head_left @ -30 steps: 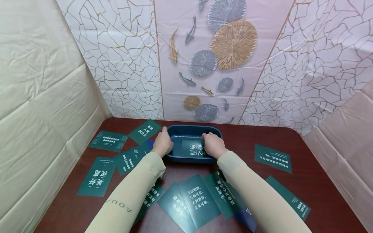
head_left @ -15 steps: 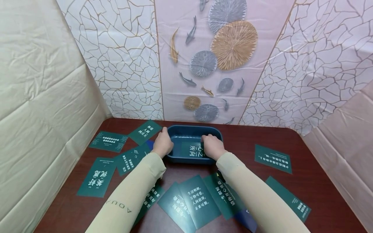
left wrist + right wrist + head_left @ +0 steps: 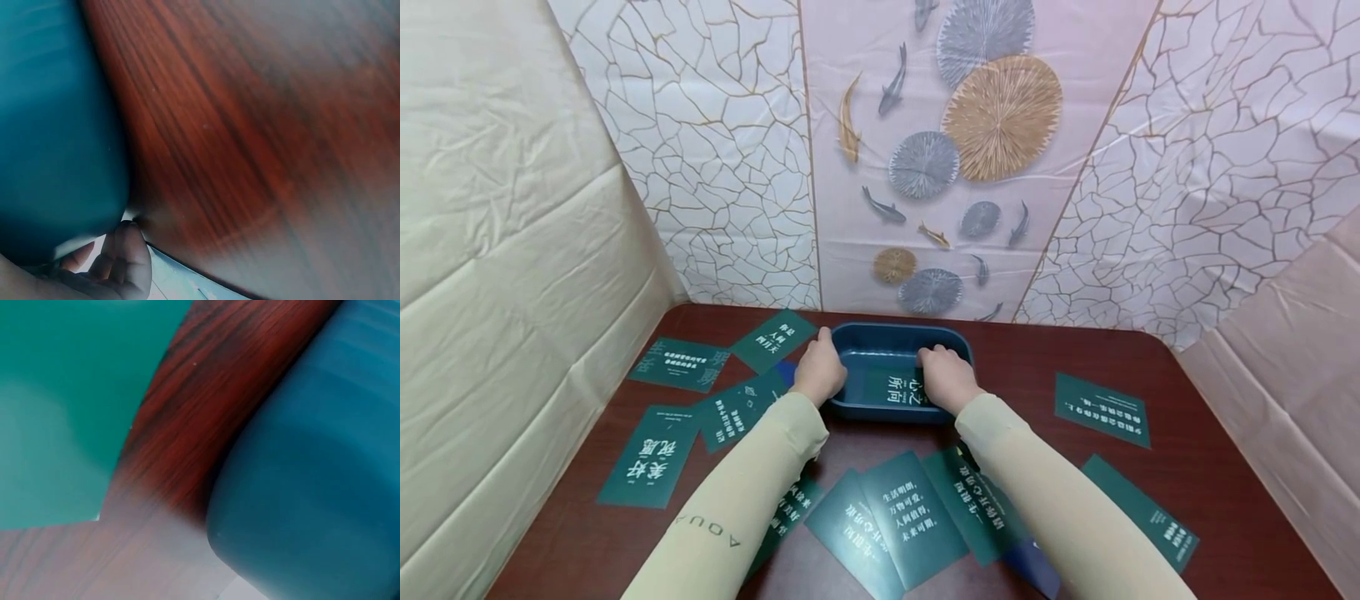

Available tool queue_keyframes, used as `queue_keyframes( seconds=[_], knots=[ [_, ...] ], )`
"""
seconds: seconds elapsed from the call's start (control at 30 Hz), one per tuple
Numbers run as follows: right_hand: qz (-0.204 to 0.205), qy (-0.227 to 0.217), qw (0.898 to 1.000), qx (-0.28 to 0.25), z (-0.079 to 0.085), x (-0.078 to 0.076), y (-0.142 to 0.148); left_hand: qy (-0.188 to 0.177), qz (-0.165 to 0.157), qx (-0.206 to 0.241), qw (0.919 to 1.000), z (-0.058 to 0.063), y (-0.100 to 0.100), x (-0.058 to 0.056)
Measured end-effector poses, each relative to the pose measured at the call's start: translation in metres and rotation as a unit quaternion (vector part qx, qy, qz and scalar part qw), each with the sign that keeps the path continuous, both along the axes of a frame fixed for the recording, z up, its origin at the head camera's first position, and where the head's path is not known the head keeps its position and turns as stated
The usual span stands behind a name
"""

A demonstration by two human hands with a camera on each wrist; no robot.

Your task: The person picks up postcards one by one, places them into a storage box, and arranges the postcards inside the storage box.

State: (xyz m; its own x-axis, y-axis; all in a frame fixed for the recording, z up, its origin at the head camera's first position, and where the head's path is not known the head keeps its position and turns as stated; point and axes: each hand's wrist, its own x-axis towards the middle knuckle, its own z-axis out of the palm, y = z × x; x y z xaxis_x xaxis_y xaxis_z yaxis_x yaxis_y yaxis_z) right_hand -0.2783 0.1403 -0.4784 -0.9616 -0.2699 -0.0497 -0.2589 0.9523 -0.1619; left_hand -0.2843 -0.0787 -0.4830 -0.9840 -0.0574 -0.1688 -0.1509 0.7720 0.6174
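A dark blue rounded tray (image 3: 901, 330) sits at the back middle of the table in the head view. My left hand (image 3: 818, 371) grips its left end, and curled fingertips show under the tray's corner in the left wrist view, where its blue wall (image 3: 56, 125) fills the left. My right hand (image 3: 950, 377) holds the right end, thumb over the rim. Inside lies a green card with white characters (image 3: 895, 388), partly covered by the right hand. The right wrist view shows the tray's wall (image 3: 312, 462) but no hand.
Green printed cards lie around the dark red table (image 3: 880, 433): several at left, including one card (image 3: 651, 456); overlapping ones in front, including another card (image 3: 912, 518); and two at right, a far card (image 3: 1102, 409) and a nearer card (image 3: 1142, 510). Patterned cloth (image 3: 737, 167) hangs behind.
The card in the tray has shifted slightly towards the near wall and its glare has faded. Both hands keep almost the same place on the tray.
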Motion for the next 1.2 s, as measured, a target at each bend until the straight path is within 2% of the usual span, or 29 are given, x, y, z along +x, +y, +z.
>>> queue_keyframes(
  seconds=[0.17, 0.3, 0.43, 0.57, 0.7, 0.87, 1.0, 1.2],
  knots=[
    [0.013, 0.022, 0.998, -0.052, 0.017, 0.005, 0.006, 0.003, -0.002, 0.0, 1.0, -0.001, 0.0, 0.001],
    [0.024, 0.052, 0.993, -0.103, 0.033, 0.012, 0.018, 0.007, 0.0, -0.001, 1.0, -0.004, -0.002, 0.0],
    [0.005, 0.085, 0.985, -0.153, 0.043, 0.015, 0.044, 0.008, -0.002, -0.001, 1.0, -0.005, -0.003, 0.0],
    [-0.035, 0.1, 0.975, -0.195, 0.049, 0.016, 0.081, 0.008, -0.003, 0.003, 1.0, -0.005, -0.004, -0.001],
    [-0.087, 0.097, 0.968, -0.216, 0.044, 0.019, 0.124, 0.005, -0.007, 0.007, 0.9999, -0.004, -0.003, -0.002],
    [-0.132, 0.05, 0.967, -0.213, 0.029, 0.03, 0.176, 0.004, -0.01, 0.005, 0.9999, -0.003, -0.002, -0.002],
    [-0.15, 0.0, 0.97, -0.192, 0.015, 0.036, 0.207, 0.003, -0.007, 0.003, 1.0, -0.003, -0.002, -0.002],
    [-0.158, -0.034, 0.975, -0.15, 0.002, 0.039, 0.231, 0.004, -0.005, 0.002, 1.0, -0.004, -0.003, -0.003]
  ],
)
